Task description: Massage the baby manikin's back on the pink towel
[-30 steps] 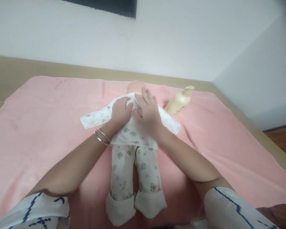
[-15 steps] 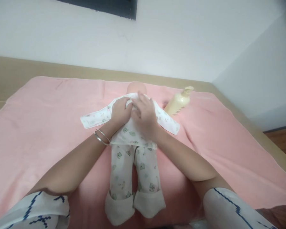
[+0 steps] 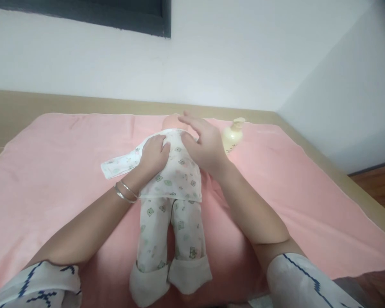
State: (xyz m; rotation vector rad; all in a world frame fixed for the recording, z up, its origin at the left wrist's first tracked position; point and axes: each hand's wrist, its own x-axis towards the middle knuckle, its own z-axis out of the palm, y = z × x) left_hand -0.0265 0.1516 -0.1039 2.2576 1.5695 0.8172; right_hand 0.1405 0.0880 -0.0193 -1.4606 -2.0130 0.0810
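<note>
A baby doll (image 3: 182, 179) lies stretched out, dressed in a white printed top and matching trousers with turned-up cuffs. Only the rounded crown of its head (image 3: 171, 122) shows at the far end. My left hand (image 3: 155, 154) rests open on the left side of the doll's upper body, near the shoulder, with its thumb on the cloth. Over the doll's right shoulder is my right hand (image 3: 207, 145), open, its fingers extended toward the head and its thumb over the top. It hides the doll's right sleeve. Whether its palm touches the doll I cannot tell.
A cream pump bottle (image 3: 232, 136) stands just beyond my right hand. Under the doll spreads a pink blanket (image 3: 67, 171) on a tan surface (image 3: 28, 100). A white wall (image 3: 227, 55) rises behind it, with a dark frame (image 3: 131, 17) at upper left.
My right hand has moved right, from the middle of the doll's upper body to its right shoulder. My left hand stays on the left side. The view has shifted slightly.
</note>
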